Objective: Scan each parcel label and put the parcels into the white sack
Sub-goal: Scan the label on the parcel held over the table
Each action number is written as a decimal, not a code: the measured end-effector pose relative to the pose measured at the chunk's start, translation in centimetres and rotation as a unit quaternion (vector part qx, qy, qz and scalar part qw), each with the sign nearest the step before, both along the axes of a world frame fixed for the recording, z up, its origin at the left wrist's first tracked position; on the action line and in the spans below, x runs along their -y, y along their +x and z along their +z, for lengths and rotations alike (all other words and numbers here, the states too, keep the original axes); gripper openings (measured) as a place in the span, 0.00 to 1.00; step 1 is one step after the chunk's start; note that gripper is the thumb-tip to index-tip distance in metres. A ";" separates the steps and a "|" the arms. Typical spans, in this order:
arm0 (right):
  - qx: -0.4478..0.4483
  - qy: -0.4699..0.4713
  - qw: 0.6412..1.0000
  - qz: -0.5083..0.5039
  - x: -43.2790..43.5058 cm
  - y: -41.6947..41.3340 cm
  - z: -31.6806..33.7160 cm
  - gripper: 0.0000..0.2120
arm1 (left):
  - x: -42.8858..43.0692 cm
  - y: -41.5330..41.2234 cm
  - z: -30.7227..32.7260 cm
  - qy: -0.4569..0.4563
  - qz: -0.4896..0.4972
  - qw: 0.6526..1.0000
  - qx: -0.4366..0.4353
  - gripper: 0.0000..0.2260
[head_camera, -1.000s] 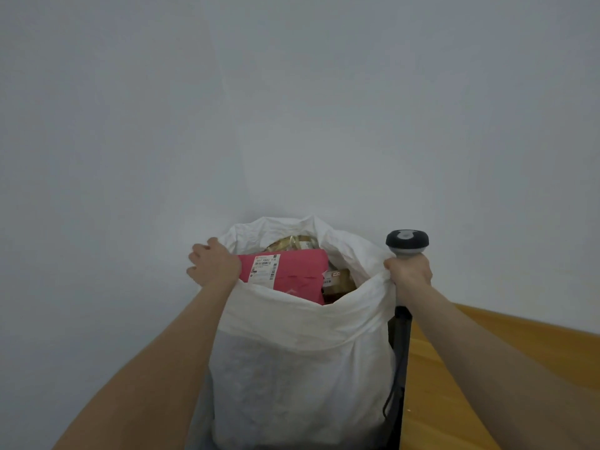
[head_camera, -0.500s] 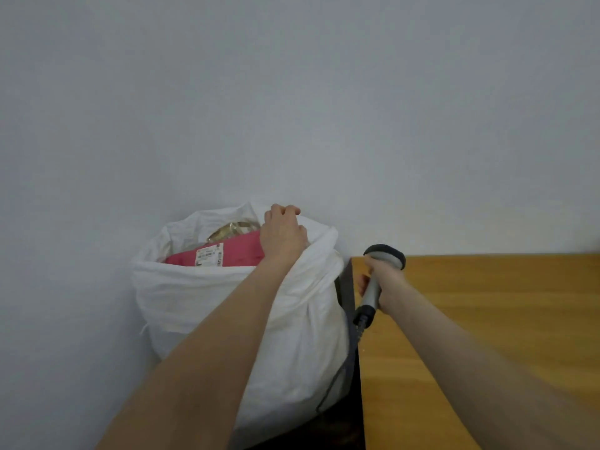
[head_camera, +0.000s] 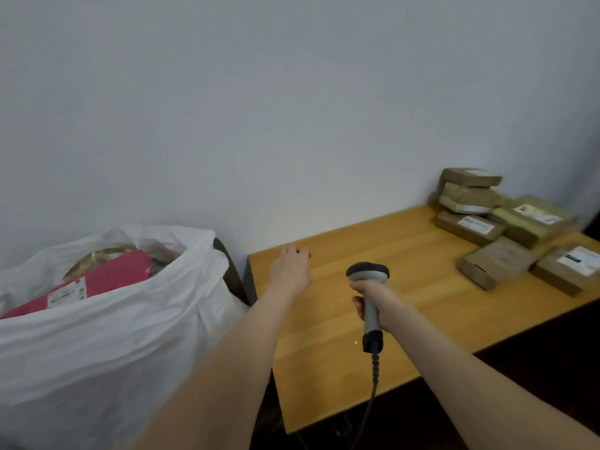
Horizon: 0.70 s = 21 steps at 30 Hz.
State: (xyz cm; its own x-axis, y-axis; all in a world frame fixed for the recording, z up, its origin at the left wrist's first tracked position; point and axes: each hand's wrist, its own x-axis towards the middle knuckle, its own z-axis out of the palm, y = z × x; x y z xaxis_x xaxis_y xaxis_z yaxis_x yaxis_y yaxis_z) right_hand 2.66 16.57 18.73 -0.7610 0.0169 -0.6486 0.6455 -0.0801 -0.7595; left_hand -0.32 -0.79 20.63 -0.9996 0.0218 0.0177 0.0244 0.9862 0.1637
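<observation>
While the left hand (head_camera: 292,269) is held over the left end of the counter (head_camera: 324,368), fingers relaxed and empty, the scanner (head_camera: 368,272) is gripped by its handle in the right hand (head_camera: 376,300). In the head view, brown parcels (head_camera: 496,263) are heaped at the far right end, well apart from both hands. The white sack (head_camera: 113,336) stands just beside the left end, filled near its brim, a pink parcel (head_camera: 117,277) on top. Another parcel could be slid off that sloping pile over the slack rim. The leaning stack (head_camera: 467,193) may be toppled if a lower box is pulled.
</observation>
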 end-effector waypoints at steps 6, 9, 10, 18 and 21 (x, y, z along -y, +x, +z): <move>-0.005 0.007 0.996 -0.084 -13.6 -2.3 0.0 0.08 | -13.4 -4.4 -1.3 -0.016 -0.048 0.998 0.039 0.19; -0.009 0.012 0.993 -0.117 -21.4 -3.9 -0.3 0.09 | -21.9 -6.9 -2.1 -0.004 -0.073 0.995 0.062 0.19; -0.011 0.017 0.991 -0.129 -24.0 -4.4 -0.3 0.09 | -24.8 -7.6 -2.4 -0.001 -0.083 0.994 0.070 0.20; 0.000 0.041 0.983 -0.177 -39.4 -8.3 -1.2 0.06 | -41.9 -11.7 -5.2 -0.012 -0.142 0.984 0.107 0.19; 0.005 0.032 0.982 -0.184 -42.7 -10.6 -2.5 0.06 | -45.2 -14.0 -6.3 -0.013 -0.146 0.982 0.123 0.18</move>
State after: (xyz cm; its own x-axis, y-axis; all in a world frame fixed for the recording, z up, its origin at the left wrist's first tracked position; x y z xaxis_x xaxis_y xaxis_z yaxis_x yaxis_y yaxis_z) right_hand -7.91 59.26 16.26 -0.6888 0.3304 -0.6453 0.5898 -0.2622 -0.7638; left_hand -14.36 44.40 14.31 -0.9246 0.3048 -0.2286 0.2688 0.9471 0.1755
